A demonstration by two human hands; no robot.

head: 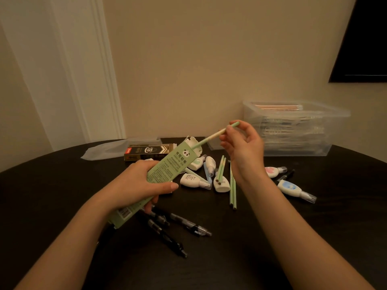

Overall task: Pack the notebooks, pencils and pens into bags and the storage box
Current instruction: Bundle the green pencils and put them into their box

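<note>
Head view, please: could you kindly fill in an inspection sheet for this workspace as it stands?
Surface: dark table, no spills seen.
Job's things: green pencil box with one pencil poking from its open end; loose pencils and black pens on the table; clear storage box at the back right, contents unclear; clear bag at the back left.
Clutter: several correction tapes; black carton.
Hands: left hand grips the pencil box; right hand pinches the pencil.
Cables: nothing seen.
Surroundings: plain wall, white door trim, dark panel at the upper right.
</note>
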